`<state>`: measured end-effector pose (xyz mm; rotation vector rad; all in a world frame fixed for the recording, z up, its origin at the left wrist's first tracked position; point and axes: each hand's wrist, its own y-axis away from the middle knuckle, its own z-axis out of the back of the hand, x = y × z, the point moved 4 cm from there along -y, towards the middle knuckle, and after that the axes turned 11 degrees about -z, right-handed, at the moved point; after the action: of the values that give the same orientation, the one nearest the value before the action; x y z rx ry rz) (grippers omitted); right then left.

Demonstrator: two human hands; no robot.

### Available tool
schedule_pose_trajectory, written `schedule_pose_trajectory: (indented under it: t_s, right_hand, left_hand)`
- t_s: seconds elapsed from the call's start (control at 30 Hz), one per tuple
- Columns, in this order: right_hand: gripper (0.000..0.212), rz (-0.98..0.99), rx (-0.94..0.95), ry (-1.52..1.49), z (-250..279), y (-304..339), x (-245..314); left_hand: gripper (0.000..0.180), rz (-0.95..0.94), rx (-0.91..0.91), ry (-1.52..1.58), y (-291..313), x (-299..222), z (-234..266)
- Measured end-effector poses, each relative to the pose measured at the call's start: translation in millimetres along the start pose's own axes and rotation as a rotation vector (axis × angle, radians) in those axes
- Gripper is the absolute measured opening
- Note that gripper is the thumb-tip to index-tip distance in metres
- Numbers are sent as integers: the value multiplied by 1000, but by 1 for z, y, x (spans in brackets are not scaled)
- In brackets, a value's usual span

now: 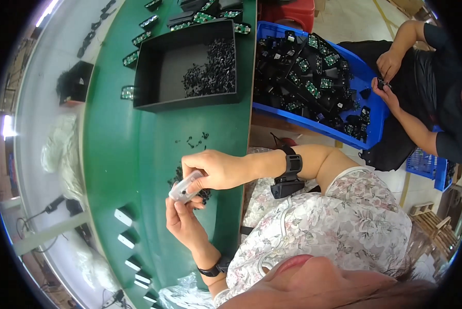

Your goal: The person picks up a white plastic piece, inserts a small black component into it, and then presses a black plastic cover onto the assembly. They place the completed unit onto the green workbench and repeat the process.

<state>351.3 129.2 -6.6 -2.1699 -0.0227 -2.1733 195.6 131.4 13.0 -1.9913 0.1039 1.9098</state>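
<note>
Right hand point(218, 169) and left hand point(189, 227) are both clamped on a translucent piece point(184, 189) at centre-left. Black bits point(204, 195) lie nearby on the green bench point(161, 149)

Workbench point(112, 170): green. Tray point(190, 101) near its right edge: black. Loose small parts point(213, 74) inside: black. Circuit boards point(202, 17) by top edge: green. Cases point(123, 217) toward lower-left corner: white, black. Tub point(378, 110) beyond right edge: blue. Handheld piece point(185, 188): translucent whitish. Short-sleeved top point(339, 221): white, pinkish floral.
</note>
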Motion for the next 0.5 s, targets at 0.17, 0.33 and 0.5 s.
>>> schedule_pose_trajectory:
  t_s: [0.17, 0.33, 0.5]
  right_hand:
    - [30, 97, -43, -75, 36, 14, 22]
    - [14, 321, -914, 398, 186, 13, 48]
    - [73, -267, -660, 1171, 294, -42, -9]
  left_hand:
    - [27, 72, -230, -116, -7, 4, 35]
    - [11, 115, -481, -373, 18, 11, 136]
    - [10, 342, -496, -643, 77, 34, 221]
